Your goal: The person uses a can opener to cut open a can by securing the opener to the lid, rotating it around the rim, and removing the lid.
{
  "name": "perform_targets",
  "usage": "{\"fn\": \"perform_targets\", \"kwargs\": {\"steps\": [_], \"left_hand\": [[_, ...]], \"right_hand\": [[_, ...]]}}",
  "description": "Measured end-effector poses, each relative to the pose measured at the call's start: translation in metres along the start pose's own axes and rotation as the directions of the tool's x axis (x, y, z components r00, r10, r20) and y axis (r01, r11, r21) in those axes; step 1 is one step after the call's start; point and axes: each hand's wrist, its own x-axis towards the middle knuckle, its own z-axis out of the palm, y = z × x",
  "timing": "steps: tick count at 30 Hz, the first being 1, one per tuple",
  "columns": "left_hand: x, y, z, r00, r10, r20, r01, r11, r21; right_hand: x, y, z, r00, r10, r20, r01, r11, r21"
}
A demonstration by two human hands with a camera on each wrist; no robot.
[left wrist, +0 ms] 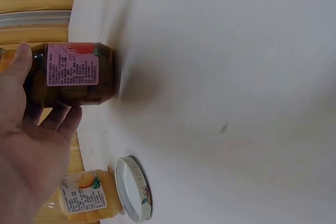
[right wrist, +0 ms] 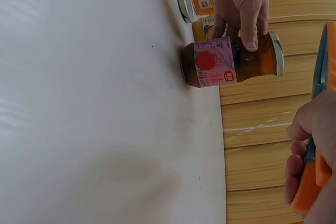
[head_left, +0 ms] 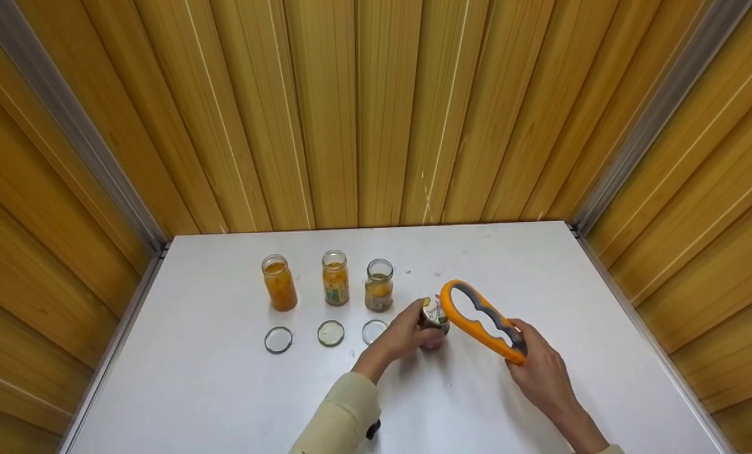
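Note:
My left hand [head_left: 407,331] grips a dark glass jar [right wrist: 215,64] with a pink label, fingers and thumb around its upper part. The jar's lid [right wrist: 277,54] is on. In the right wrist view the jar stands upright on the table. My right hand [head_left: 542,369] holds an orange and grey jar opener [head_left: 483,320] by its handle end. The opener's wide loop is raised beside the jar lid, overlapping its edge in the head view.
Three open jars with orange and yellow contents, a left one [head_left: 280,285], a middle one [head_left: 335,280] and a right one [head_left: 379,289], stand in a row on the white table [head_left: 212,391]. A loose lid [head_left: 279,339] lies before each. Wood-patterned walls [head_left: 382,113] enclose the table.

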Motion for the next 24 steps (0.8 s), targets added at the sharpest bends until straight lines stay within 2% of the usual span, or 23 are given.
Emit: {"fn": "perform_targets", "kwargs": {"steps": [3, 8, 12, 17, 24], "left_hand": [[-0.012, -0.004, 0.001, 1.0, 0.004, 0.028, -0.004, 1.0, -0.005], [-0.037, -0.012, 0.001, 0.996, 0.067, 0.058, -0.066, 0.998, -0.015], [-0.056, -0.018, 0.0, 0.994, 0.087, 0.072, -0.085, 0.996, -0.025], [-0.074, -0.023, -0.002, 0.992, 0.095, 0.084, -0.09, 0.993, -0.071], [-0.094, -0.028, -0.002, 0.996, 0.059, 0.067, -0.053, 0.994, -0.099]], "right_hand": [[-0.001, -0.004, 0.0, 1.0, -0.011, 0.005, 0.011, 1.0, 0.006], [-0.001, -0.014, 0.001, 0.999, -0.042, 0.004, 0.042, 0.999, -0.003], [-0.001, -0.023, 0.003, 0.998, -0.057, 0.014, 0.057, 0.998, -0.006], [-0.004, -0.035, 0.007, 0.997, -0.076, 0.032, 0.076, 0.997, 0.0], [-0.009, -0.054, 0.016, 0.993, -0.082, 0.086, 0.081, 0.997, 0.021]]}}
